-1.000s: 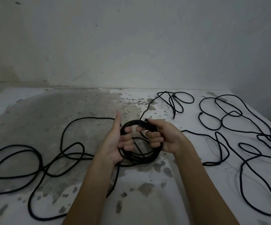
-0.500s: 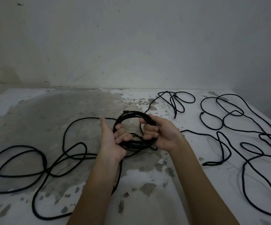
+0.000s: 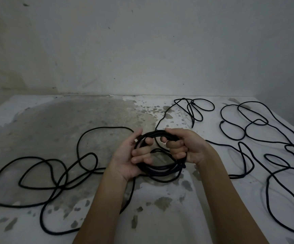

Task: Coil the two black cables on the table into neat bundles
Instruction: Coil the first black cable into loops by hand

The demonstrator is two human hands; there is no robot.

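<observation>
A coil of thin black round cable [image 3: 160,170], several turns thick, is held over the middle of the bench between the person's two bare hands. The left hand [image 3: 125,159] lies palm up at the coil's left side, its fingers [image 3: 141,153] curled through the ring and round the strands, the thumb stretched straight along the outside of the coil. The right hand [image 3: 190,147] grips the upper right of the coil, its fingers [image 3: 176,148] closed tightly round the bundled turns. One loose strand [image 3: 160,123] runs from the top of the coil toward small thin loops [image 3: 204,110] near the back edge. To the left, a long run of slack black cable [image 3: 107,127] sprawls in wide overlapping loops on the bench and passes under the left forearm. To the right, more black cable [image 3: 253,102] lies in a spread tangle of loops reaching the right edge; which loose strands belong to which cable cannot be told. The white-painted bench [image 3: 178,217] is worn to bare grey over much of its left half, with scattered grey chips elsewhere. Behind it stands a stained, pale plaster wall [image 3: 142,50].
</observation>
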